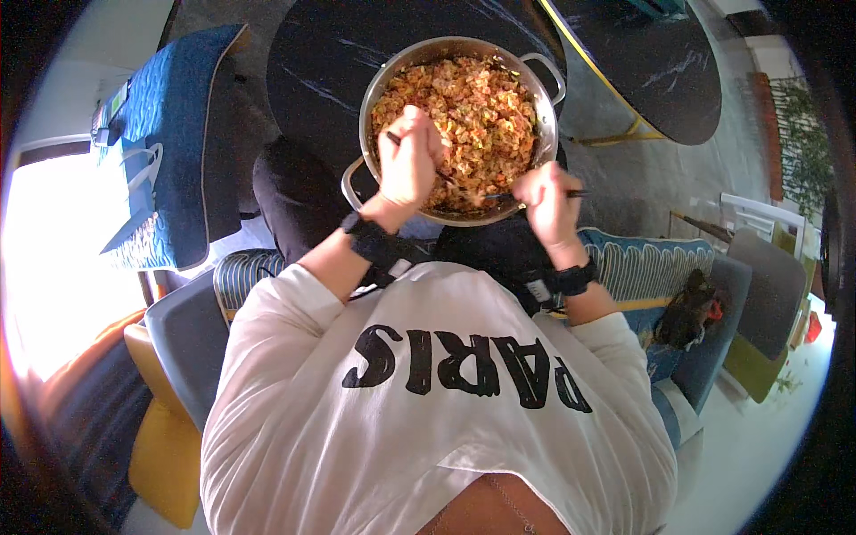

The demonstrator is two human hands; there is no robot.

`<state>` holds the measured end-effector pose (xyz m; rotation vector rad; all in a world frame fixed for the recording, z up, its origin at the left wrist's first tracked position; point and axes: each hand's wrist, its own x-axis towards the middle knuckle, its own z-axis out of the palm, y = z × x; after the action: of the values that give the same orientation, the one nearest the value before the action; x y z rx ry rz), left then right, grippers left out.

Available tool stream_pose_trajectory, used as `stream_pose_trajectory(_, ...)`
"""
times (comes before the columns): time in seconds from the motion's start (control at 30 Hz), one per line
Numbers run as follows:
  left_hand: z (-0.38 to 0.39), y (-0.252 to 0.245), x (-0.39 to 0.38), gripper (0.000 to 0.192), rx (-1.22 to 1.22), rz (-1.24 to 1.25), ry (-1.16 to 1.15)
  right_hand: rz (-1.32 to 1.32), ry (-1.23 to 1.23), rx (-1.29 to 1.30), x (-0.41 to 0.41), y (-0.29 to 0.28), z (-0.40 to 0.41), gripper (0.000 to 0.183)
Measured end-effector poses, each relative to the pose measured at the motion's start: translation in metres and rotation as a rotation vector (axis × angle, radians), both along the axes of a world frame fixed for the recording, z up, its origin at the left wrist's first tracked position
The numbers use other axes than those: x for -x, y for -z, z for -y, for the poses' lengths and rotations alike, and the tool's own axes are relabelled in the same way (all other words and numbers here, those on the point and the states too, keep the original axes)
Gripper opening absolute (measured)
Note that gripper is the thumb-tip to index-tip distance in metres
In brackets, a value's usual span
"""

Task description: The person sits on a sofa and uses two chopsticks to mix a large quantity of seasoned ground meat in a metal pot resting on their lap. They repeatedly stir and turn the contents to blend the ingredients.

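Observation:
A wide stainless steel pot (pixel 366 127) with two loop handles sits in front of me, above my knees and by the near edge of a black round-edged table (pixel 314 73). A chopped, reddish-brown food mixture (pixel 481 107) with green and orange bits fills much of it. My left hand (pixel 411 157) is over the pot's near left side, its fist closed around a thin dark utensil (pixel 393 138). At the near right rim, my right hand (pixel 552 200) grips another thin dark utensil (pixel 496 196), which points left into the food. Both utensils' tips are blurred or buried.
To the left stands a seat with a blue quilted cover (pixel 174 134) and a light blue bag (pixel 137 177). A second black table (pixel 669 80) is at the upper right. On the sofa's striped cover (pixel 649 267), to my right, lies a dark furry thing (pixel 689 311).

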<state>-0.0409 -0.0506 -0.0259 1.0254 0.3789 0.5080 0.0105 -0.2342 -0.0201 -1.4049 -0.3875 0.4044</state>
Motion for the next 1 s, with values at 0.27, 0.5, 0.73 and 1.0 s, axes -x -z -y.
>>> stream_pose_trajectory(0.27, -0.052, -0.034, 0.046, 0.04, -0.241, 0.255, 0.104, 0.274, 0.027, 0.108, -0.019, -0.031, 0.024, 0.049)
stream_pose_trajectory(0.5, 0.006, -0.012, 0.054, 0.038, -0.22, 0.156, 0.141, -0.133, 0.23, -0.048, 0.032, -0.007, -0.009, 0.051)
stream_pose_trajectory(0.73, 0.009, -0.043, 0.019, 0.048, 0.295, 0.113, -0.036, -0.152, 0.248, -0.418, 0.011, -0.044, -0.03, 0.049)
stream_pose_trajectory(1.0, -0.041, -0.016, 0.027, 0.045, 0.143, 0.118, -0.163, 0.025, 0.174, -0.255, -0.004, -0.022, 0.015, 0.045)
